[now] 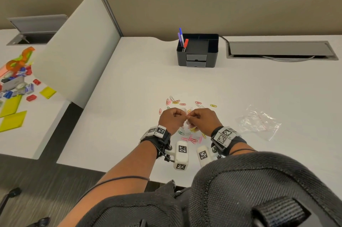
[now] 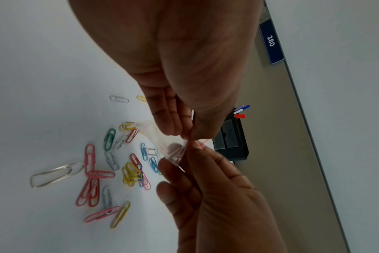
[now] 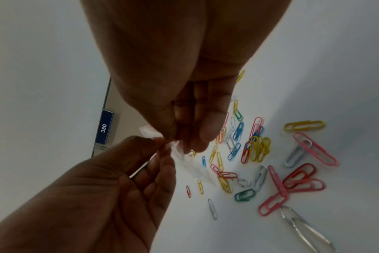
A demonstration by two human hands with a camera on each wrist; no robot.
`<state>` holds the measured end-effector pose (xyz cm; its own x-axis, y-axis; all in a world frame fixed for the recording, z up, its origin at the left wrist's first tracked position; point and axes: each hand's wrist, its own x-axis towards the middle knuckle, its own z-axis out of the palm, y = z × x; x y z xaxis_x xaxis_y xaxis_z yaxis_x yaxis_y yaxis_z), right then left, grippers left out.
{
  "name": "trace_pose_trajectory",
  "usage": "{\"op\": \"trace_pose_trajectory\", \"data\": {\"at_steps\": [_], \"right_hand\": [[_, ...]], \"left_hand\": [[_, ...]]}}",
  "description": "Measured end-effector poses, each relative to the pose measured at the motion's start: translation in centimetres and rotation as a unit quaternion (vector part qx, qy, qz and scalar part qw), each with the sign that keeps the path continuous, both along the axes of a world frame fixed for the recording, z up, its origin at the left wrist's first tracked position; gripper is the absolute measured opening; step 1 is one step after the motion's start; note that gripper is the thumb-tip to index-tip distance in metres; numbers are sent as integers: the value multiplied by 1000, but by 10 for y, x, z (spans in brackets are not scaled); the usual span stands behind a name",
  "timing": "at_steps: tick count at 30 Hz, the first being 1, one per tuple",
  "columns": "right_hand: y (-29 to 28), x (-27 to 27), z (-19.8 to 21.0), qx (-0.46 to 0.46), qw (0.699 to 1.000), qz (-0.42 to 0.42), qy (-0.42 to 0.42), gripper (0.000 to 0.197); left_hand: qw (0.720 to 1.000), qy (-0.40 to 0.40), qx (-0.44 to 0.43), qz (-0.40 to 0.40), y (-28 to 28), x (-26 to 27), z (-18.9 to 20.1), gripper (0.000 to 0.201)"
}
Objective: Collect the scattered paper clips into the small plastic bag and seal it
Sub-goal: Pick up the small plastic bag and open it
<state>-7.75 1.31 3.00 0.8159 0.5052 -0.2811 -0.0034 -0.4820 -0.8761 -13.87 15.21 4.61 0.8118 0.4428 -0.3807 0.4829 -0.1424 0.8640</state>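
- Head view: I see both hands meeting above the worktop (image 1: 129, 82), left hand (image 1: 171, 118) and right hand (image 1: 202, 118) knuckles up, fingers curled in, thumb and fingertips pinched on a small plastic bag (image 1: 185, 111) btwn them.
- From up there the bag is mostly hidden; only a pale scrap shows at 12 o'clock of the hands' meeting point.
- Left wrist cam gives what head cam can't: the small plastic bag (image 2: 173, 150) is clear w/ a thin red strip at its mouth; left hand (image 2: 184, 68) pinches that edge, right hand (image 2: 216, 196) pinches it from the other side.
- Right wrist cam: same pinch from the opposite side, right hand (image 3: 184, 77) above, left hand (image 3: 86, 196) below, bag (image 3: 190, 164) hanging.
- Bag's long axis runs from the pinched mouth down toward the worktop, mouth end up at the fingers, body trailing to the clips.
- Can't tell whether the mouth is parted or closed.
- Paper clips (image 1: 190, 139) lie loose on the worktop under and around the hands, more (image 1: 174, 100) at 12 o'clock; wrist cams show the colours: pink, yellow, blue, green, red, silver (image 2: 130, 172) (image 3: 257, 149).
- Only head view shows a second clear bag (image 1: 259, 123) lying flat at 3 o'clock of the hands, and a black desk organizer (image 1: 197, 50) w/ pens at 12 o'clock, well apart.
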Motion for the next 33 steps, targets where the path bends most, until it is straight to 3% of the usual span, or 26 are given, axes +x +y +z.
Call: {"op": "trace_pose_trajectory", "data": {"at_steps": [8,14,22,29,33], "right_hand": [[-2,3,3,56,995,-64,53,7],[-7,4,5,110,980,-65,150,7],[-4,5,3,60,991,-77,91,7],[-3,4,4,53,994,-68,72,10],[0,5,2,-8,999,-43,17,13]], "left_hand": [[999,-13,-47,-16,0,-2,2,9],[999,-1,-21,-40,0,-2,1,12],[999,-9,25,-29,-7,1,2,9],[994,-23,80,-69,3,4,-2,10],[988,-13,132,-72,3,3,-6,12]]}}
